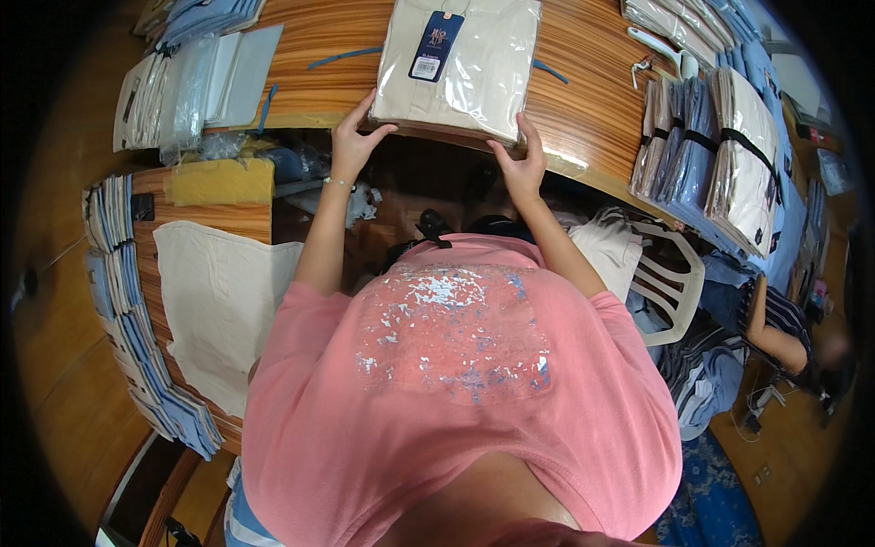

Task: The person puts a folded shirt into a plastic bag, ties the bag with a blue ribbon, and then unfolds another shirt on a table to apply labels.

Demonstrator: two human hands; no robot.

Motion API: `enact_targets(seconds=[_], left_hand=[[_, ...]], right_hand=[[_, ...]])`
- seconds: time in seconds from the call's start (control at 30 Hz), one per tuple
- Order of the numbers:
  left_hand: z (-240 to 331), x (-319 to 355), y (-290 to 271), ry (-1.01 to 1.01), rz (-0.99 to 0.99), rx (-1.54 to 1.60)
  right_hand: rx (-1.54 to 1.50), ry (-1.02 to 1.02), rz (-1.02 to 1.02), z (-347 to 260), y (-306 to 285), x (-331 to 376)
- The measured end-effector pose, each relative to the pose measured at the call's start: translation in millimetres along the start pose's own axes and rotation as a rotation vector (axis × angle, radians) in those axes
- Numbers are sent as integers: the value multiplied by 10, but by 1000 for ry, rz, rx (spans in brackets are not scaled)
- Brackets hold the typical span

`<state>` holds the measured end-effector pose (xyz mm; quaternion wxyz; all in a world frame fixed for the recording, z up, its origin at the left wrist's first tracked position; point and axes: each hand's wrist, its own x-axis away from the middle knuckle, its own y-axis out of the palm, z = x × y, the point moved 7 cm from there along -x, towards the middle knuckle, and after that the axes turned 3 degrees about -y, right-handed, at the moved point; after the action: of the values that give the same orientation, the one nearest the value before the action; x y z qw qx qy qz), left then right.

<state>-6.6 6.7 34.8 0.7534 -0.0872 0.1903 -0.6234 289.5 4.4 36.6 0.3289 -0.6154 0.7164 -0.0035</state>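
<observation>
A: How do the fingers stand?
B: Gripping: the left hand and right hand each clasp a near corner of a folded beige garment, thumbs by its near edge.
A: Where is it?
B: At twelve o'clock, at the near edge of the worktop.
A: How far along?
B: Folding, bagging and tagging look done; a dark tag shows on the front. Tying seems left, I'd judge: blue ribbon shows loose at eleven and one o'clock, while bundles at two o'clock wear dark bands. Whether the bag is sealed, I can't tell.
A: Which way does it point?
B: Its sides run toward twelve, leaning slightly to one. The long axis seems to follow them, but the far end is cut off.
</observation>
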Motion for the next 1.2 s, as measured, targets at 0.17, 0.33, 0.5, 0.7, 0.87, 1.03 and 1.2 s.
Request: enact_targets(seconds=[0.17, 0.33, 0.5, 0.7, 0.87, 1.03, 1.2], left_hand=[[-25, 12, -41, -23, -47, 3], [149, -411, -479, 146, 112, -96], [-186, -1195, -313, 122, 75, -712], [-545, -1394, -448, -117, -281, -635], [-549, -1527, -797, -195, -230, -646], [-509, -1637, -1164, -122, -280, -714], [-273, -1617, -1077, 132, -475, -779]], right_hand=[[-39, -22, -10, -65, -88, -27], [145, -38, 92, 259, -472, -495], [696, -4, -87, 614, -170, -1310], [491, 199, -797, 1111, -317, -1072], [559, 315, -730, 1145, -499, -1489], [544, 454, -915, 1570, -802, -1479], [726, 456, -962, 1364, -731, -1527]])
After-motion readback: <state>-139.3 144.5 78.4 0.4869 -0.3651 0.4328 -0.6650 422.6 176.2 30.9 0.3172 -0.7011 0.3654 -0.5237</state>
